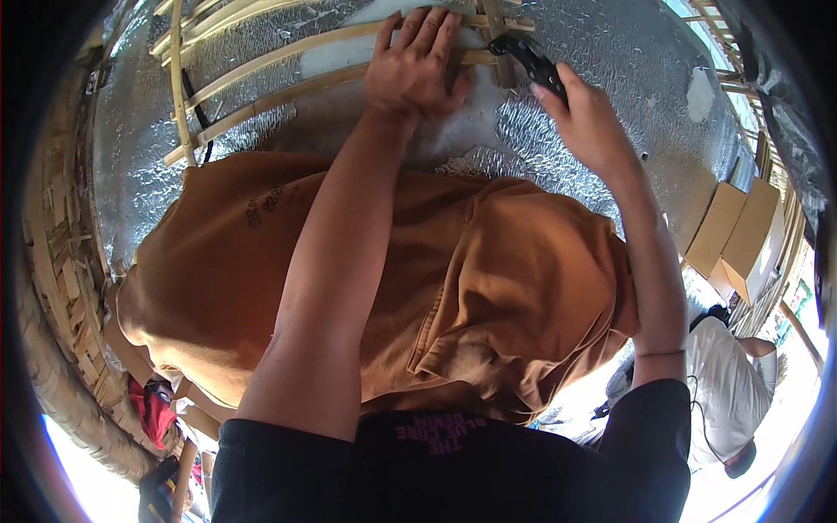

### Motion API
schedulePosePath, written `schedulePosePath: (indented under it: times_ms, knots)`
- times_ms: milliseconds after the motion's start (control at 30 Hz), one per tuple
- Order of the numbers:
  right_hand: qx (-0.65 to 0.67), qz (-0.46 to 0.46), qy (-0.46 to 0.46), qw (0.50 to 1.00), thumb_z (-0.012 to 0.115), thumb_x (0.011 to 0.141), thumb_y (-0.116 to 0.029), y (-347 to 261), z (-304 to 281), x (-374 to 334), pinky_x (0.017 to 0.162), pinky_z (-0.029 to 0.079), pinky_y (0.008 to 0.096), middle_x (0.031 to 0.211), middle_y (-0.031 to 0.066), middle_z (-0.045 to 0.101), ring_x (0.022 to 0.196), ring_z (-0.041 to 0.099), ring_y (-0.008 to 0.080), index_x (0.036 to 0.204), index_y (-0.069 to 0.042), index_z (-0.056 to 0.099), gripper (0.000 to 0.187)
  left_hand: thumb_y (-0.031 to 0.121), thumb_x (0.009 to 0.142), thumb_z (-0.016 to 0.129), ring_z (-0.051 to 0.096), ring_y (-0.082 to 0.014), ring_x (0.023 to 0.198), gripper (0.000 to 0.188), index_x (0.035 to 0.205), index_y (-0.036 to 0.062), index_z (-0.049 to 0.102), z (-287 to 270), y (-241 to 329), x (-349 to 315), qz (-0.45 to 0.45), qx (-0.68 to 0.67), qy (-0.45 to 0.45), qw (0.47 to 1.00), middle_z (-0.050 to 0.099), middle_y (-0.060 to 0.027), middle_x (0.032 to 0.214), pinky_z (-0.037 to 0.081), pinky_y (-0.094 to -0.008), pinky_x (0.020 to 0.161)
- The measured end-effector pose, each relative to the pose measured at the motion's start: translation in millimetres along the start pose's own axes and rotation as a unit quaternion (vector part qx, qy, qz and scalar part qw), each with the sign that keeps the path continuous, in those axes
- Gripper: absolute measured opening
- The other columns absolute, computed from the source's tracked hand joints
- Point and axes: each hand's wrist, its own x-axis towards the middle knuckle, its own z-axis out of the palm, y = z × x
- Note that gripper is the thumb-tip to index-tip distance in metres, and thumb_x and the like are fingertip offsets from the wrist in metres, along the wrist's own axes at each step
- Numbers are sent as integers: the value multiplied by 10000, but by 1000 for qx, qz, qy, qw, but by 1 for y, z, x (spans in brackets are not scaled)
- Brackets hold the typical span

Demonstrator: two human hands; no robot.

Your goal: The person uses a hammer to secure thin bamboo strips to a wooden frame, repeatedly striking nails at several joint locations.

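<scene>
My left hand (414, 70) lies with its fingers outstretched across thin bamboo strips (327, 83), the palm facing down. My right hand (588, 118) is closed round a black hand tool with a curved end (534, 65); its exact kind is hard to make out. The tool's curved end is right beside a short wooden crosspiece (501, 52), where the strips come together. Whether it touches the wood I cannot tell. Under both forearms spreads brown cloth (392, 227), folded on the right.
Crinkled silver foil sheeting (602, 61) covers the floor under the strips. A cardboard box (737, 231) stands at the right, with another person in pale clothing (728, 383) below it. Woven bamboo walling (70, 279) and a red cloth (153, 414) are at the left.
</scene>
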Motion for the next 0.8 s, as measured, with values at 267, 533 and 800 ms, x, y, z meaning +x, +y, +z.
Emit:
schedulePosePath:
  times_ms: [267,533,800]
  knots:
    - [19,-44,103,993,589,1000,-337,1,-10,0,553,489,376,645,132,609,583,639,213,994,-27,541,314,408,832,660,497,-356,1298,685,1355,-10,516,9,0,-1,4,3,29,1000,544,-197,1384,329,-523,1114]
    - [81,-122,156,977,620,982,-311,-18,-15,-10,575,502,369,677,145,633,631,686,254,1025,-29,572,290,415,863,614,519,-384,1267,655,1347,-18,525,11,-8,-8,19,6,47,999,553,-205,1373,331,-523,1117]
    - [73,-83,157,981,581,1002,-343,-5,-13,-5,531,504,348,648,105,627,571,664,193,954,-21,557,326,410,858,617,496,-371,1291,676,1368,-16,497,4,-13,-7,21,4,42,999,543,-206,1379,319,-515,1131]
